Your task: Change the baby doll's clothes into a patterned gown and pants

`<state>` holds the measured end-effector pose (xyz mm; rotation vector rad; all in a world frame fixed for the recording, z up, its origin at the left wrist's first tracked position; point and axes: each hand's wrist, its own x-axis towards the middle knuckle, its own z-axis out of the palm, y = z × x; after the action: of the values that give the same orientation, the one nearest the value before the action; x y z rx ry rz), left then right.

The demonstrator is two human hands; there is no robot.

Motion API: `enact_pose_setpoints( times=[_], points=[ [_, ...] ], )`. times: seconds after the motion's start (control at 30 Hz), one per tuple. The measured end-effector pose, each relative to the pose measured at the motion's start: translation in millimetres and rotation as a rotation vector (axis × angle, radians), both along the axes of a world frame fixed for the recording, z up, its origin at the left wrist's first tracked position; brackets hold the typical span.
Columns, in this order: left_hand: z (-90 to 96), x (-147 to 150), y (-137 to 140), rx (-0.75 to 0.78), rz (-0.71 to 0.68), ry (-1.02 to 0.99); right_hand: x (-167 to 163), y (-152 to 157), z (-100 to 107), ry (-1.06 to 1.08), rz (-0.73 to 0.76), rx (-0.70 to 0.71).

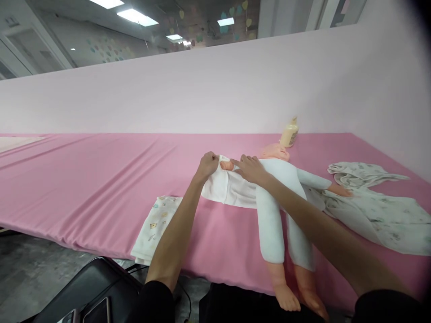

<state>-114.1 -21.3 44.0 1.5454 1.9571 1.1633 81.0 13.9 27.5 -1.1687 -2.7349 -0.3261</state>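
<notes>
A baby doll [276,220] in a white body covering lies on the pink bed, legs toward me and one arm stretched to the left. My left hand [208,164] is closed in a pinch on the edge of a white baby garment [232,190] spread beside the doll. The doll's small hand [226,165] shows at the garment's edge, between my hands. My right hand [249,169] lies over that arm, index finger and thumb on either side of the wrist; the arm under my palm is hidden. Part of the doll's head [275,151] shows beyond.
A pump bottle [289,133] stands near the white wall. Patterned baby clothes [380,211] lie to the right, and a folded printed cloth [157,224] at the front left. Below the bed edge is a black seat [90,287] with phones [97,312] on it.
</notes>
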Motion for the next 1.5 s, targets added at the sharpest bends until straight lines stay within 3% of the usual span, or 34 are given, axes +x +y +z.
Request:
enact_pose_setpoints(
  times=[0.13,0.23,0.43,0.6,0.73,0.93,1.07,1.23,1.37,1.5],
  points=[
    [16.3,14.5,-4.2,-0.019,-0.038,0.255,-8.4,-1.9,-7.4,-0.031,-0.006,-0.005],
    [21.4,29.3,-0.3,-0.014,-0.075,0.3,-12.8,-2.4,-10.0,-0.051,0.029,-0.031],
    [11.4,38.7,9.8,-0.042,-0.114,0.192,11.2,10.5,0.1,0.003,0.008,-0.073],
    [-1.6,25.7,13.4,-0.204,-0.062,0.017,37.7,25.4,10.7,-0.041,-0.176,-0.228],
    [-4.5,19.3,21.4,-0.279,-0.016,0.02,38.4,29.3,13.1,-0.053,-0.27,-0.29],
    [-0.4,32.7,40.5,-0.304,-0.218,-0.052,31.8,32.0,11.7,-0.013,-0.256,-0.255],
    [2.0,50.1,55.1,-0.211,-0.239,-0.075,31.1,31.6,11.0,0.01,-0.276,-0.241],
    [15.3,70.7,67.4,-0.245,-0.337,-0.091,30.1,27.4,10.8,0.027,-0.273,-0.234],
    [26.6,79.8,63.6,-0.339,-0.419,-0.227,29.9,25.9,10.3,0.046,-0.272,-0.244],
    [28.8,69.4,46.9,-0.416,-0.49,-0.298,31.0,27.7,8.0,0.045,-0.246,-0.25]
  ],
)
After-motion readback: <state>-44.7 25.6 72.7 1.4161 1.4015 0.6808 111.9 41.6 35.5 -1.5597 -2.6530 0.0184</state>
